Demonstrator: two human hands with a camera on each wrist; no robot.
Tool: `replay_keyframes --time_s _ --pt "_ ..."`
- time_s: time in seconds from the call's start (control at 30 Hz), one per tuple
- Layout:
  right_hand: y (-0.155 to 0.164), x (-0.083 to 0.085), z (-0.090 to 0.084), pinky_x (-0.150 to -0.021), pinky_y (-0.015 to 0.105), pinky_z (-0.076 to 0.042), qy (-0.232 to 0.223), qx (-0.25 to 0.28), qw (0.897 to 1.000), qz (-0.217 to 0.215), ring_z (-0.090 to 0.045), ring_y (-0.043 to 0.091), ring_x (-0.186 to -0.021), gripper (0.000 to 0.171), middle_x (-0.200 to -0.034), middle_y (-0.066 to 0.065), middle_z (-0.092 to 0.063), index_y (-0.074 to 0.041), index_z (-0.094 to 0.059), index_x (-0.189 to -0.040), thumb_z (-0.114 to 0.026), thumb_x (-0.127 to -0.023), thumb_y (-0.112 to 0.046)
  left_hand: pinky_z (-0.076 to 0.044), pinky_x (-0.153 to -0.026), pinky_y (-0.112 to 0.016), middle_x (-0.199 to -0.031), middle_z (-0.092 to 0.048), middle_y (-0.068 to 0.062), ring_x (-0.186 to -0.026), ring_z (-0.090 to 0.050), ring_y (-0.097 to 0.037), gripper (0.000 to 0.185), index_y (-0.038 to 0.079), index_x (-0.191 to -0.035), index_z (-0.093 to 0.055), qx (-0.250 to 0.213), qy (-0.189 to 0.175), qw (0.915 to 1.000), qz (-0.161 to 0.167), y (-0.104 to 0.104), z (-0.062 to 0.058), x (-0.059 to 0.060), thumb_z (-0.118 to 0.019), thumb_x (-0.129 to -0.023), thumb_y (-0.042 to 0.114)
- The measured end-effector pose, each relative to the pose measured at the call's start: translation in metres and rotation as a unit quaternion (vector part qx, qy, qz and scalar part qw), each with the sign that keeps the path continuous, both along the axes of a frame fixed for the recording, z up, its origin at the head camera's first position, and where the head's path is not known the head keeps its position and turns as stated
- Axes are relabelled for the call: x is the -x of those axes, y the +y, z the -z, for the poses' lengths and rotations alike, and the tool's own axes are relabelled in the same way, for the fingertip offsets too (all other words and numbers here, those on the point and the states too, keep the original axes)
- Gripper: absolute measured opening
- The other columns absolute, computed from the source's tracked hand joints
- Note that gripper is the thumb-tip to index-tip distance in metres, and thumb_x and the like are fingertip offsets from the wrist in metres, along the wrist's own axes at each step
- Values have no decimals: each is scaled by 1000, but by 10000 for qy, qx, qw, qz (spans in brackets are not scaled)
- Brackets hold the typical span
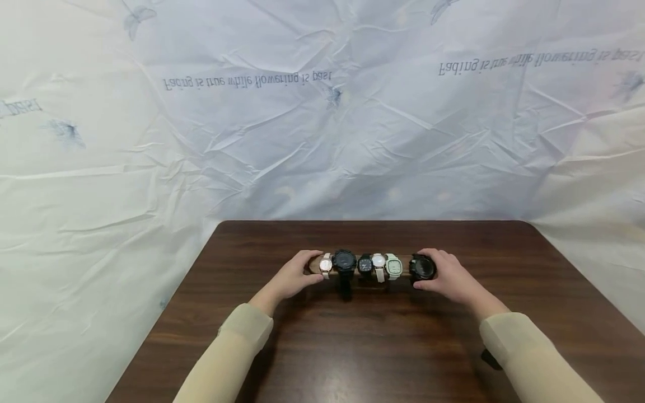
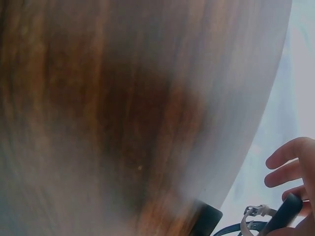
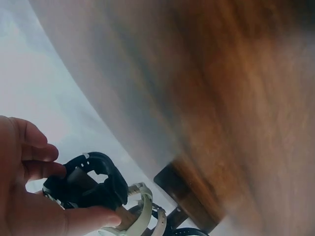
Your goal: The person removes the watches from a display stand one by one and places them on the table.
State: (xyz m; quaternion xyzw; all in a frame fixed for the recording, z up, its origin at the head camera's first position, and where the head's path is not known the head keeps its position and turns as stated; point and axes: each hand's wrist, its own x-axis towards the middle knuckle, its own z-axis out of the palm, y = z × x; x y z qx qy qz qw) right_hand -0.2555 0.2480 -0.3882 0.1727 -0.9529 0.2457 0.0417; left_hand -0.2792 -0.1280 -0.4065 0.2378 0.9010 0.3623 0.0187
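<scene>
Wooden bar (image 1: 314, 264) of watches on a brown table (image 1: 353, 347), held at both ends.
Left hand (image 1: 294, 275) curls round the bar's left end; right hand (image 1: 450, 277) pinches the black watch (image 1: 421, 267) at its right end.

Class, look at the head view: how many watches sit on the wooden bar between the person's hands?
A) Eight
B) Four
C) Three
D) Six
D: six watches line the wooden bar: a pink-white watch, a big black watch, a small black watch, a white watch, a mint-green watch, and a black end watch held by the right hand.
</scene>
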Motion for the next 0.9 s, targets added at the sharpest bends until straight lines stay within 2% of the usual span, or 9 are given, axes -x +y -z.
replay_keyframes --time_s 0.3,0.73,0.9 --pt "14 -10 4 -68 46 -40 26 185 9998 71 -39 32 -100 70 -112 8 -46 -15 -41 -123 -69 -67 -48 -40 -75 -29 -125 -38 3 -95 -45 -10 58 23 -130 -38 123 -49 9999 -83 4 -4 2 -61 -79 38" --pt "23 -22 12 -66 41 -41 -6 364 9993 99 -44 28 -95 72 -111 8 -46 -15 -42 -121 -64 -66 -56 -42 -72 -26 -123 -40 3 -94 -46 -10 56 22 -128 -41 150 -11 9998 -158 1 -7 -1 -63 -78 35" --pt "25 -30 15 -63 38 -40 -157 470 9986 190 -44 25 -89 70 -108 9 -47 -17 -42 -121 -65 -66 -55 -41 -74 -28 -123 -40 3 -94 -45 -11 57 21 -128 -41 154 1 9998 -126 1 -8 -1 -62 -78 36"
